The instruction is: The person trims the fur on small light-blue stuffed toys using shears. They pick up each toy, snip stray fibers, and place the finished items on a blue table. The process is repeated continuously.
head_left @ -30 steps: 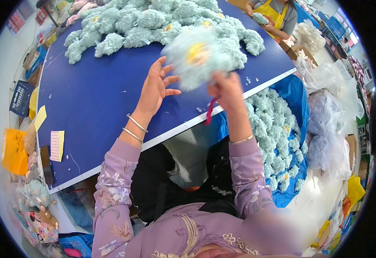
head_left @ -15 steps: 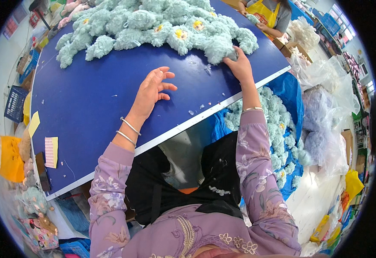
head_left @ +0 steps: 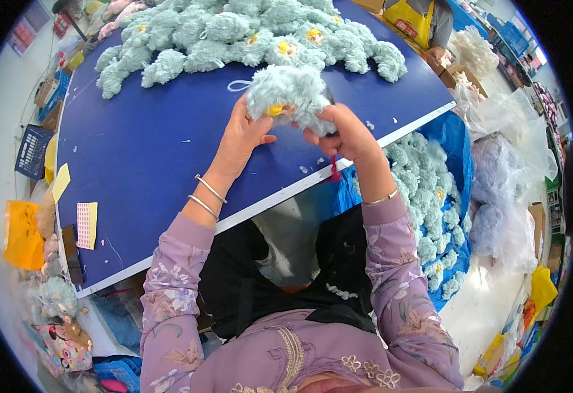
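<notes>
A fluffy pale-blue plush toy (head_left: 293, 92) is held up over the table between my two hands. On its lower side is a small face patch with yellow hair, and a light-blue cord loop (head_left: 239, 86) sticks out at its left. My left hand (head_left: 246, 128) grips the toy's left end with thumb and fingers. My right hand (head_left: 346, 134) is closed on its right end. A dark edge shows by the right fingers and a dark-red strip (head_left: 335, 169) hangs below them; what these belong to is hidden.
A heap of similar plush toys (head_left: 221, 33) covers the far side of the blue table (head_left: 149, 150). More lie in a blue sack (head_left: 453, 147) right of the table. A person in a yellow apron (head_left: 407, 23) is at the far right. Clear bags (head_left: 496, 177) stand beyond the sack.
My right hand has brought one plush toy from the heap's near edge toward me. My left hand, empty before, now grips its other end. The person's hand at the far right has moved.
</notes>
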### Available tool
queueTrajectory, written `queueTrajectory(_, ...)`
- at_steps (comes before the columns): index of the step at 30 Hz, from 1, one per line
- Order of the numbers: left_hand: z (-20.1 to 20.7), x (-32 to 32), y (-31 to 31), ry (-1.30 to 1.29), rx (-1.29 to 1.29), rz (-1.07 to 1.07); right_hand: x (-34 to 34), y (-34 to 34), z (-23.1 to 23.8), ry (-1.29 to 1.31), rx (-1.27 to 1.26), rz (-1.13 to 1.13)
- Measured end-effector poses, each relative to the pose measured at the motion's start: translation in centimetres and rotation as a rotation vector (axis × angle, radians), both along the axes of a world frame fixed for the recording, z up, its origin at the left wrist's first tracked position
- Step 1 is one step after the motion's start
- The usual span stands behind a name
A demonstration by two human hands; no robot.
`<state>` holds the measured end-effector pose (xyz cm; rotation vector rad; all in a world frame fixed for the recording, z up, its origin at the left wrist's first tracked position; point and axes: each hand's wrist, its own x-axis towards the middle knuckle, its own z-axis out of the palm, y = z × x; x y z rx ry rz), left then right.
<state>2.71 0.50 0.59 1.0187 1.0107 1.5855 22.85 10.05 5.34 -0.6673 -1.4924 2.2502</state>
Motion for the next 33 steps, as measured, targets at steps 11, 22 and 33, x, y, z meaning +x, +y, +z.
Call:
queueTrajectory(11, 0.9, -0.2, -0.3, 0.095, -0.03, 0.112, -3.6, -1.5, -3.2, -0.33, 0.642, -0.51)
queueTrajectory(22, 1.1, 1.2, 0.1, -0.425, 0.019, 0.109, -7.1, -3.7, -4.0, -0.085, 0.519, -0.75)
queueTrajectory(33, 0.3, -0.1, -0.3, -0.405, -0.035, -0.1, -8.8, -3.8, -6.3, 0.06, 0.359, -0.721)
